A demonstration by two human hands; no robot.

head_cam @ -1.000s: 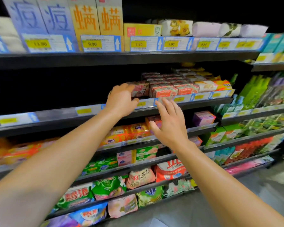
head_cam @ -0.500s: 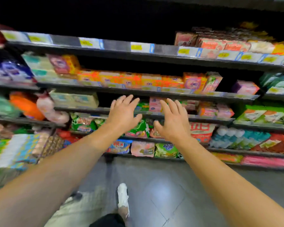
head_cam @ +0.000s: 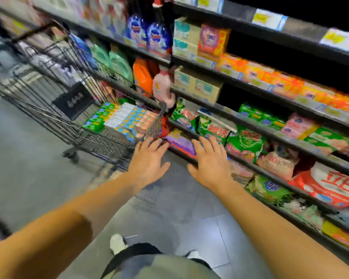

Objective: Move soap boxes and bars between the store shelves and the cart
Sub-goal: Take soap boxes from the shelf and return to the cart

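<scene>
We see both hands out front, palms down, fingers spread and nearly straight: each grip is wide open and holds nothing. The left hand [head_cam: 148,165] hovers just short of the cart [head_cam: 48,109], a dark wire-mesh basket; whether its fingertips touch the mesh we cannot tell. Beyond those fingertips, flat glossy soap boxes [head_cam: 127,119] lie in rows in the cart's near corner. Ahead of the right hand [head_cam: 210,164], soft shiny bags [head_cam: 212,128] fill a dark metal shelf [head_cam: 256,168].
</scene>
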